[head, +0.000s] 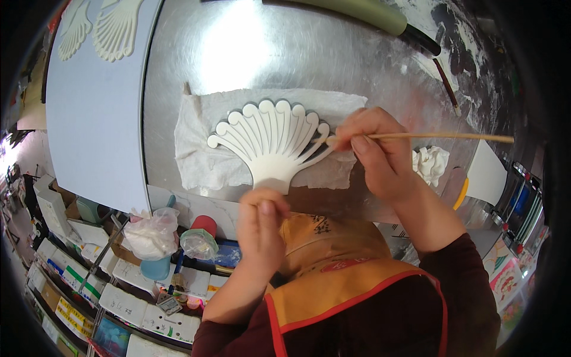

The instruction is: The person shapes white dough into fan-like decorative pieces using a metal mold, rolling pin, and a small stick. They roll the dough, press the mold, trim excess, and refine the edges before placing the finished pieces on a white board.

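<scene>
A white fan-shaped piece with curled tips [272, 167], perhaps dough, lies over a dark backing on a damp-looking white cloth [209, 172]. My right hand [374, 147] pinches a thin wooden stick [446, 135] between thumb and fingers, at the fan's right edge. Dark gaps show between the rightmost strands there. My left hand [263, 214] is beside the fan's narrow base, its fingers curled; whether it grips anything is hidden.
White fan shapes [117, 31] lie on a pale board [98, 120] at left. A green roller with a dark handle [383, 15] and a thin brown tool [446, 85] lie at the back. Crumpled white material [430, 165] is at right; labelled boxes [122, 308] stand lower left.
</scene>
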Demonstrator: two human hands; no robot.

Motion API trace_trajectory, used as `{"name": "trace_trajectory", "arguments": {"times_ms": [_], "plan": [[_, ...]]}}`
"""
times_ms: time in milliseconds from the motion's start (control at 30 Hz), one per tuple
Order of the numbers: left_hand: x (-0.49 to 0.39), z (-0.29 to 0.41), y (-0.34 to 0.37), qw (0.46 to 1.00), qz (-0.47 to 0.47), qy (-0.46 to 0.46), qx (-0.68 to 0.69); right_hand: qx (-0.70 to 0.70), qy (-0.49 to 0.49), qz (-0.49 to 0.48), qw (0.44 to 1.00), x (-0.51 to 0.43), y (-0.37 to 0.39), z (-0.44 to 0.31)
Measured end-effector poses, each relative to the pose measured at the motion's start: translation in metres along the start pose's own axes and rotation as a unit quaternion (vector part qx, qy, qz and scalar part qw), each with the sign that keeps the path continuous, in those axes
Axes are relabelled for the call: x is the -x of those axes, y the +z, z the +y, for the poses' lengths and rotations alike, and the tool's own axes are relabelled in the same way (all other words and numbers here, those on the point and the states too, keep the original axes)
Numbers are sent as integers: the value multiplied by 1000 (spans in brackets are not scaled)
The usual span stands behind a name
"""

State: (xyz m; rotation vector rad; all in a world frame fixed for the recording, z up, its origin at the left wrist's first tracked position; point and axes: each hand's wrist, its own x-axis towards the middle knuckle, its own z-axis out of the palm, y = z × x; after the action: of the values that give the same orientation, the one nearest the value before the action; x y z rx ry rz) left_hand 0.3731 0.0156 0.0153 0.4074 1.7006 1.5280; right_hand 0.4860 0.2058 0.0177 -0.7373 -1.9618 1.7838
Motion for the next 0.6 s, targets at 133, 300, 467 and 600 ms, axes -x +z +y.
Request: {"name": "trace_trajectory", "arguments": {"times_ms": [133,300,467,600], "plan": [[4,-7,-11,998,63,-19,2,134,-90,-21,987,-10,0,13],[2,-23,-10,997,66,-29,-3,155,-43,-30,987,-9,3,14],[1,-22,-5,997,69,-15,-32,-116,116,-53,985,-1,6,1],[3,-9,-7,984,10,117,-135,-124,86,-116,982,8,12,-10]]}}
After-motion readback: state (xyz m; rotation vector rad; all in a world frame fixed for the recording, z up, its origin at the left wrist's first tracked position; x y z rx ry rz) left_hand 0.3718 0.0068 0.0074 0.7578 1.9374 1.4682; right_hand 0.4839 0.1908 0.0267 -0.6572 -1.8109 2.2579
